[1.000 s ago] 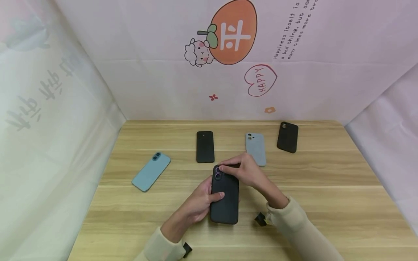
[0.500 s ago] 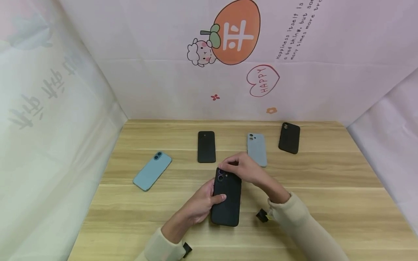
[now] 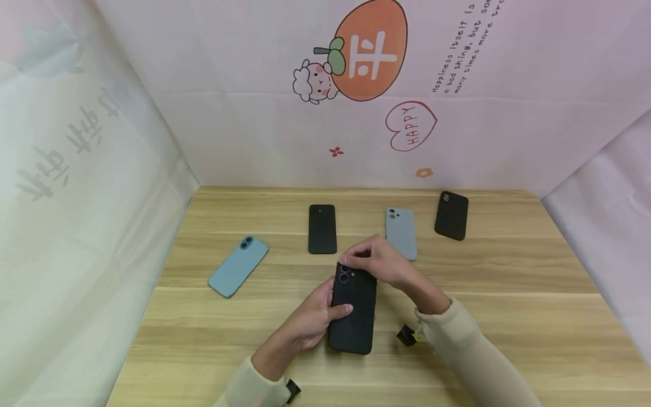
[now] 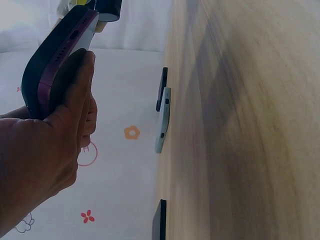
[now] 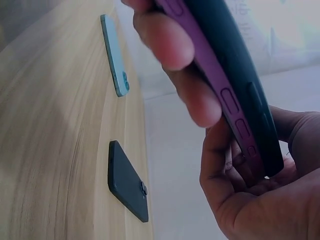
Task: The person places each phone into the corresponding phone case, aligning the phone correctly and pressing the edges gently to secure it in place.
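A black phone case (image 3: pixel 353 319) lies over the back of a purple phone (image 5: pixel 210 60). In the right wrist view, the phone's purple side edge and buttons stand out beyond the case; the left wrist view shows its port end bare too. My left hand (image 3: pixel 314 317) grips both from the side, thumb across the case's back and fingers underneath. At the camera end, my right hand (image 3: pixel 381 261) pinches the top edge, thumb and fingers round phone and case. The top corner is partly hidden by those fingers.
On the wooden table (image 3: pixel 508 316) lie a light blue phone (image 3: pixel 238 268) at left, a black phone (image 3: pixel 322 229) behind my hands, a pale grey-blue case (image 3: pixel 402 234) and another black case (image 3: pixel 451 216) at back right. White printed cloth (image 3: pixel 244 135) walls the table.
Over the last second, the phone and case have shifted slightly right and toward me in the head view. My right fingers have moved from beside the camera to the top edge. Both hands keep hold.
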`<state>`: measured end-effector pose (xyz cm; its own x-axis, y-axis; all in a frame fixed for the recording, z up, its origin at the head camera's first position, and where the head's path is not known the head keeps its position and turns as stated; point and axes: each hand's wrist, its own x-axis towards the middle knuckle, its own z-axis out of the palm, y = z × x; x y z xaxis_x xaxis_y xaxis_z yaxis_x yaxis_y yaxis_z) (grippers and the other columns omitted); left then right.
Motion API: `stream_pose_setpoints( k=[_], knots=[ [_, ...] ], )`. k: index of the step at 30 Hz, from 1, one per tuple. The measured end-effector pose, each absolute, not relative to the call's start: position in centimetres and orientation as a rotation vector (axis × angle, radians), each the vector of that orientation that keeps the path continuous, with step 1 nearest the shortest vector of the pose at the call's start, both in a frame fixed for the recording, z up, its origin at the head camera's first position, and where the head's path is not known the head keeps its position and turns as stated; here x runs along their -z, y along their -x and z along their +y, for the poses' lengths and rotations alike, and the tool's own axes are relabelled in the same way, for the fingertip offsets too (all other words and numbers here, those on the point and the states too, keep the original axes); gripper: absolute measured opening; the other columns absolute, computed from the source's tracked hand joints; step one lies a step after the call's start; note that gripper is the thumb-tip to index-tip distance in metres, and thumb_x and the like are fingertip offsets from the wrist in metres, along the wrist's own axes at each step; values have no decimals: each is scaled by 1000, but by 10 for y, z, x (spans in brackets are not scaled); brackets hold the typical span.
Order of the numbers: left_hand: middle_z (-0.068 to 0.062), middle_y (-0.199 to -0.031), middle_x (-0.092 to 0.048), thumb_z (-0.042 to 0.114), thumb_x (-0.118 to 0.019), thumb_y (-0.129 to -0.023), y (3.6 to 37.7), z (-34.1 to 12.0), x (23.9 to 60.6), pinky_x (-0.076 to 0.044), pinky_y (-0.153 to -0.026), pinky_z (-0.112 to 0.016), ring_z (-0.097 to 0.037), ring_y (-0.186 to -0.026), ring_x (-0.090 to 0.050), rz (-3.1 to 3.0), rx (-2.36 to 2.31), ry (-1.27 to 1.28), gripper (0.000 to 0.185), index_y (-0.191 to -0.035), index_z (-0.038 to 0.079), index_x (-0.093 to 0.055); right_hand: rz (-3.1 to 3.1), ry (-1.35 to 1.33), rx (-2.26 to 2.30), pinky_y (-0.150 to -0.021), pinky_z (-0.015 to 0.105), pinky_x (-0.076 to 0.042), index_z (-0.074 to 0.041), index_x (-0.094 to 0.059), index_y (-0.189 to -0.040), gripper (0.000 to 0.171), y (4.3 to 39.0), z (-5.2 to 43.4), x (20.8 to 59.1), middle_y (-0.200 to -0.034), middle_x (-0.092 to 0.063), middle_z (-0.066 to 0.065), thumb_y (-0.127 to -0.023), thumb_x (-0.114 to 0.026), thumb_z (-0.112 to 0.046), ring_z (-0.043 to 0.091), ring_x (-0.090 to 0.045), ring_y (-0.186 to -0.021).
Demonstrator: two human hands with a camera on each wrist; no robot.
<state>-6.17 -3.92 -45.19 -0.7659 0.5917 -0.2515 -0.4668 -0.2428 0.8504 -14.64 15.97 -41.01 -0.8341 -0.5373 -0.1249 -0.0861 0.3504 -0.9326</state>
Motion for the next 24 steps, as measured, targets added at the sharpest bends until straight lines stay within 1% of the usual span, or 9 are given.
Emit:
stream_pose_setpoints(
  k=[7, 15, 17, 22, 24],
  knots=[
    [-25, -150, -57, -13, -49, -104, 61, -37, 451, -55, -106, -46, -43, -128, -65, 1333, -2048, -159, 62, -162, 0, -28, 2163, 564, 1510, -71, 31, -62, 3, -82, -107, 18, 147, 164, 413, -102, -80, 15, -102, -71, -11, 22, -75, -88],
    [-26, -147, -59, -13, -50, -104, 60, -36, 453, -56, -105, -46, -44, -126, -66, 1316, -2041, -175, 61, -160, -1, -31, 2136, 596, 1495, -74, 30, -62, 7, -80, -109, 20, 146, 167, 413, -104, -80, 16, -103, -69, -9, 22, -76, -90],
    [-26, -147, -59, -13, -50, -104, 60, -36, 452, -56, -105, -45, -43, -127, -66, 1315, -2043, -176, 61, -160, -1, -30, 2148, 578, 1488, -77, 29, -62, 4, -81, -109, 20, 146, 167, 412, -105, -80, 13, -103, -69, -11, 21, -76, -93],
    [-24, -148, -58, -12, -50, -105, 63, -38, 450, -56, -105, -44, -41, -128, -65, 1352, -2061, -175, 60, -160, 0, -29, 2190, 464, 1496, -85, 29, -60, -6, -83, -111, 21, 144, 169, 411, -106, -81, 7, -102, -72, -21, 21, -74, -99],
    [-25, -148, -58, -11, -49, -105, 64, -39, 449, -57, -105, -44, -42, -128, -65, 1372, -2069, -175, 60, -161, 0, -28, 2197, 432, 1508, -84, 30, -60, -6, -83, -113, 22, 144, 171, 411, -105, -81, 7, -101, -74, -23, 21, -74, -98]
  ],
)
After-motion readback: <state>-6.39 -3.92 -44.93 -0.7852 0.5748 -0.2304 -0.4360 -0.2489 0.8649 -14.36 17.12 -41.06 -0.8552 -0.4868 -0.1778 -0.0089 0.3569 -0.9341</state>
